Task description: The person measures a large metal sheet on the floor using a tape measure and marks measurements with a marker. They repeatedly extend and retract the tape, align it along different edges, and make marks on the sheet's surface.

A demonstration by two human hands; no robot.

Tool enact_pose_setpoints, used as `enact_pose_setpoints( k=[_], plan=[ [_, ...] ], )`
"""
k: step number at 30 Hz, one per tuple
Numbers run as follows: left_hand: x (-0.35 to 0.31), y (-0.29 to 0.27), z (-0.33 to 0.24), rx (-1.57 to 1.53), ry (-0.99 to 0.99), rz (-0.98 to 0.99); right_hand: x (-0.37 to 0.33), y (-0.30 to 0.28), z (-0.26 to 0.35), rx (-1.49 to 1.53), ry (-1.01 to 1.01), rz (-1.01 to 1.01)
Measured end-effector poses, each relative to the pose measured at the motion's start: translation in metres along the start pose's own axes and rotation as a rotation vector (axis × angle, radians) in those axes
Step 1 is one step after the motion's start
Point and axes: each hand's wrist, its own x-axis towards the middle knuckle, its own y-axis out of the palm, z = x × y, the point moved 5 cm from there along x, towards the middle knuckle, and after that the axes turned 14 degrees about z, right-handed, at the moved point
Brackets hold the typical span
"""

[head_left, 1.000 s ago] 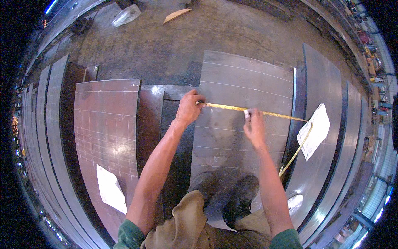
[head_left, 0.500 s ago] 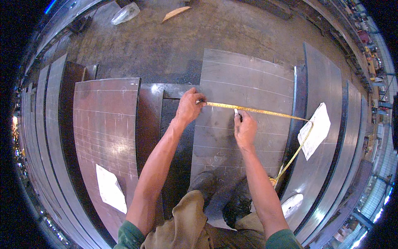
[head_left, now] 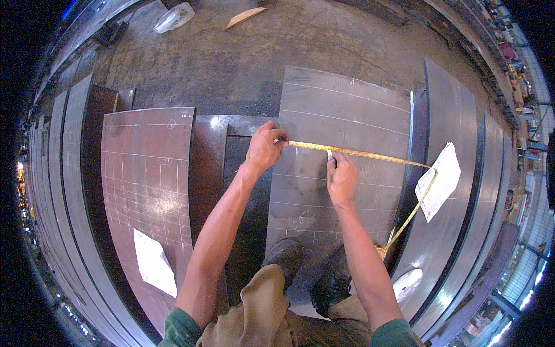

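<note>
A yellow tape measure [head_left: 359, 153] is stretched across the grey steel plate [head_left: 324, 191], which carries several white chalk lines. At the plate's left edge my left hand [head_left: 266, 147] pinches the end of the tape. My right hand [head_left: 343, 178] is closed round a short white marking stick [head_left: 330, 153], likely chalk, its tip touching or very close to the tape's near edge. Beyond the plate's right side the blade bends over a white paper sheet [head_left: 440, 182] and runs back to its case [head_left: 381, 253], partly hidden by my right forearm.
To the left stands a reddish plate [head_left: 147, 191] with a chalk grid and another white paper [head_left: 154, 263]. More long steel plates [head_left: 457, 110] lie on both sides, with dark gaps between. A clear plastic piece [head_left: 174, 18] and a wooden offcut [head_left: 245, 18] rest on the floor ahead.
My right hand and the marking stick have shifted very slightly up toward the tape. My left hand and the tape stay in place.
</note>
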Motion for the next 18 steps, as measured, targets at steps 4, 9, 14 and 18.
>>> enact_pose_setpoints(
  k=[4, 9, 14, 18],
  plan=[
    [-0.002, 0.000, 0.002, 0.018, 0.019, -0.024, 0.002, -0.001, 0.013, -0.069, 0.029, 0.100],
    [0.000, 0.002, 0.003, 0.017, 0.030, -0.028, 0.012, 0.002, 0.017, -0.187, 0.002, 0.148],
    [0.001, 0.005, 0.006, 0.030, 0.041, -0.023, 0.030, 0.009, 0.014, -0.509, 0.111, 0.850],
    [0.000, 0.004, 0.005, 0.019, 0.026, -0.019, 0.013, -0.024, 0.016, -0.537, -0.061, 0.733]
  ],
)
